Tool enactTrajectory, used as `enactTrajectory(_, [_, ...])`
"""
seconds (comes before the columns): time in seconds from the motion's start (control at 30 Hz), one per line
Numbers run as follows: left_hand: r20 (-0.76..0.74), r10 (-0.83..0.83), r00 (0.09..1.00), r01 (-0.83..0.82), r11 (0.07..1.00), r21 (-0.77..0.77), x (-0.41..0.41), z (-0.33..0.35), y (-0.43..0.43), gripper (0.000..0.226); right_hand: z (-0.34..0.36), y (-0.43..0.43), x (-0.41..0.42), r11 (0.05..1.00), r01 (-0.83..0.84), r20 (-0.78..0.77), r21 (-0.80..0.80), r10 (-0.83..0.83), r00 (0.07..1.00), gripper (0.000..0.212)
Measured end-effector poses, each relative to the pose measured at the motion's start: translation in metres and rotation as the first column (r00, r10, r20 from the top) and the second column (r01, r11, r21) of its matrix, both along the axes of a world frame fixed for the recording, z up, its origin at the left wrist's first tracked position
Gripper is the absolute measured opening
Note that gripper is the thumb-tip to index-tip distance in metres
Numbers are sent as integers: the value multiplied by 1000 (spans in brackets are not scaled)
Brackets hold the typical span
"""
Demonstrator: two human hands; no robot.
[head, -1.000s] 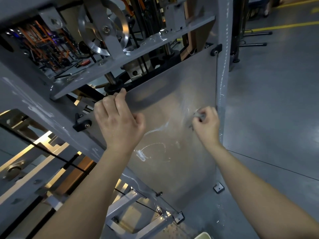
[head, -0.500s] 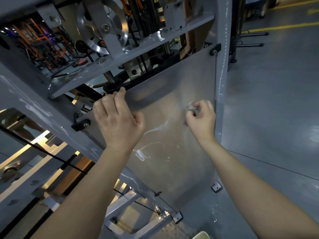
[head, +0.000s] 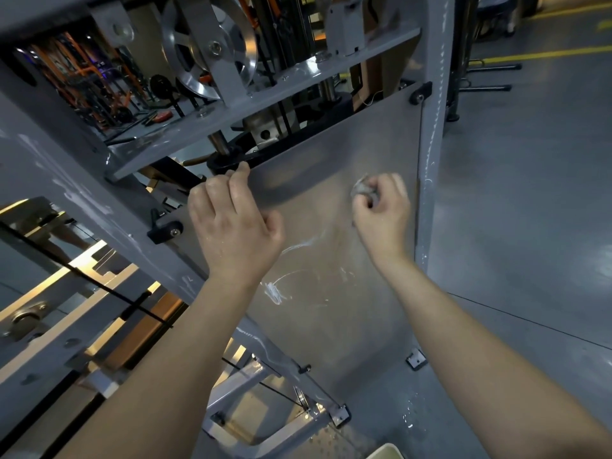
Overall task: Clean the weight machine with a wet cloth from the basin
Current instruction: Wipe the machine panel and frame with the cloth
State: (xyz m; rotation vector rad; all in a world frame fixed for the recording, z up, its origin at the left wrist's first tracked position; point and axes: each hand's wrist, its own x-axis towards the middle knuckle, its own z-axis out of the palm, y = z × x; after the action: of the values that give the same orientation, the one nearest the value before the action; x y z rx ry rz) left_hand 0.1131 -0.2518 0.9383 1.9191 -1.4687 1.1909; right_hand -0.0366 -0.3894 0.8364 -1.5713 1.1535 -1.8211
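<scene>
- Bottom edge of view: pale rim corner of the basin (head: 386, 451) on the grey floor (head: 516, 226), just right of the machine's base. Its contents are out of view.
- White droplets (head: 410, 417) speckle the floor beside the basin.
- Both bare forearms reach up from the bottom of the frame toward the weight machine (head: 66, 207).
- Flat grey metal panel (head: 334, 329) is fastened between the machine's slanted frame and its right upright post (head: 430, 154). A small metal bracket (head: 415, 359) sits at the panel's lower right corner.
- White smears (head: 275, 292) and thin curved streaks mark the panel's middle, between the two wrists.
- Left hand (head: 233, 226): fingers (head: 228, 193) are curled over the panel's upper edge and grip it, near a black clip (head: 165, 230) on the frame.
- Right hand (head: 381, 215): fingers (head: 394, 190) are bunched tight round a small wadded grey cloth (head: 363, 188) and press it against the upper right of the panel, just beside the post.
- The hand and cloth are motion-blurred.
- A second black clip (head: 420, 93) holds the panel's top right corner.
- Above the panel: grey crossbar (head: 271, 102), with a spoked silver pulley wheel (head: 212, 44) mounted over it.
- Far right: yellow lines (head: 530, 56) painted on the floor.
</scene>
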Motion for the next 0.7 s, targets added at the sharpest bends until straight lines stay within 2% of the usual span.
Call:
enactTrajectory(0.07, [-2, 3, 1000, -3, 1000, 9, -1, 2, 2, 60, -27, 19, 14, 998, -11, -122, -64, 3, 992, 12])
enactTrajectory(0.13, [-5, 6, 1000, -6, 1000, 22, -2, 4, 5, 60, -68, 43, 22, 990, -136, -317, -40, 116, 941, 10])
enactTrajectory(0.2, [-14, -7, 1000, 8, 999, 39, -4, 6, 7, 61, -91, 54, 19, 972, -237, -434, -2, 212, 876, 7])
enactTrajectory(0.3, [-37, -39, 999, 42, 993, 106, -2, 11, 14, 62, -61, 41, 4, 963, -269, -384, 31, 260, 886, 17])
enactTrajectory(0.43, [-90, -89, 992, 107, 969, 224, 6, 17, 31, 67, 15, 22, -3, 987, -160, -146, 2, 158, 976, 14])
enactTrajectory(0.5, [-113, -89, 990, 113, 967, 228, 10, 21, 39, 68, 26, 32, 6, 988, -138, -149, -63, 127, 981, 18])
enactTrajectory(0.53, [-114, -85, 990, 110, 967, 229, 12, 21, 42, 67, 17, 40, 15, 980, -162, -205, -113, 136, 969, 22])
enactTrajectory(0.6, [-92, -68, 993, 90, 961, 262, 16, 21, 48, 67, -21, 62, 33, 946, -286, -384, -151, 210, 899, 23])
enactTrajectory(0.7, [-96, -34, 995, 61, 954, 294, 14, 19, 53, 71, -69, 81, 36, 873, -487, -623, 21, 392, 677, 25])
